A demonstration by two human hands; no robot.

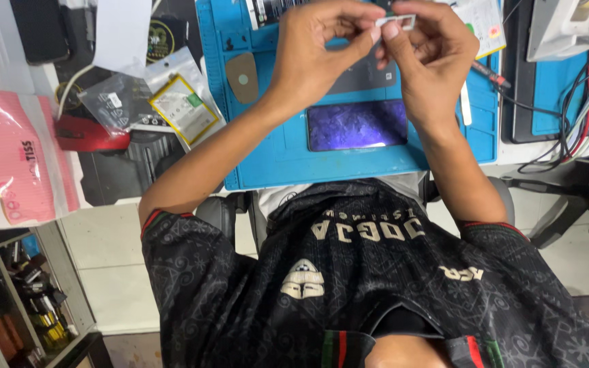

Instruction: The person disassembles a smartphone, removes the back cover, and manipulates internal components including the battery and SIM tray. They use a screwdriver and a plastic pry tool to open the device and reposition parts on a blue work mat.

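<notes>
Both hands' fingers [376,31] pinch a small white frame [396,22] above the blue mat [274,150].

Two hands [315,51] [431,58], one phone [357,125]

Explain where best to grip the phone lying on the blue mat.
Probably by its two long edges, from above: the phone lies flat, screen up, on the blue mat, so only its thin sides offer a hold.

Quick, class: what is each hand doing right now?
Left hand: closed, pinching the small white frame.
Right hand: closed, pinching the same frame.
</notes>
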